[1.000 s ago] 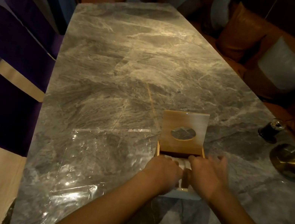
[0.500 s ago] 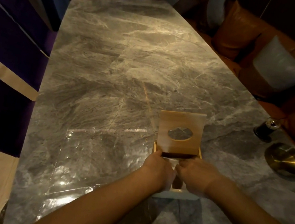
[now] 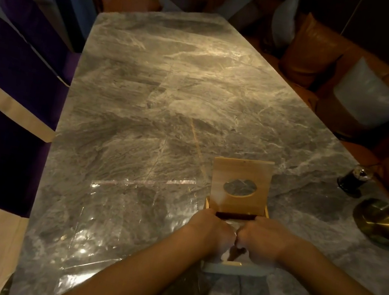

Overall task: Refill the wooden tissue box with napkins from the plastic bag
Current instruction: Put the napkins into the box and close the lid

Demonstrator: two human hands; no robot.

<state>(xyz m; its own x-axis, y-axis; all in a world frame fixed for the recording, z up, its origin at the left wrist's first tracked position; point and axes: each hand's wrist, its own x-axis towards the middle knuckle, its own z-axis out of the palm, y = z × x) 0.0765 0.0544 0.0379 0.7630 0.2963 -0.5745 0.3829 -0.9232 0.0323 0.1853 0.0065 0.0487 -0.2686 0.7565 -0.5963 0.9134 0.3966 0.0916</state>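
Observation:
The wooden tissue box point(image 3: 237, 264) sits on the grey marble table point(image 3: 168, 85), its lid point(image 3: 241, 171) with an oval hole standing upright at the far side. My left hand point(image 3: 210, 230) and my right hand point(image 3: 263, 237) are side by side inside the open box, fingers curled down onto the white napkins point(image 3: 224, 255), which show only as a sliver between the hands. A clear, flat plastic bag point(image 3: 108, 215) lies on the table left of the box.
A brass ashtray point(image 3: 381, 219) and a small dark jar point(image 3: 354, 178) stand at the right table edge. Purple chairs point(image 3: 0, 139) line the left side. An orange sofa with pale cushions point(image 3: 369, 95) runs along the right and far sides.
Both hands have drawn closer together and pushed deeper into the box, toward the lid. Less of the white napkins shows now.

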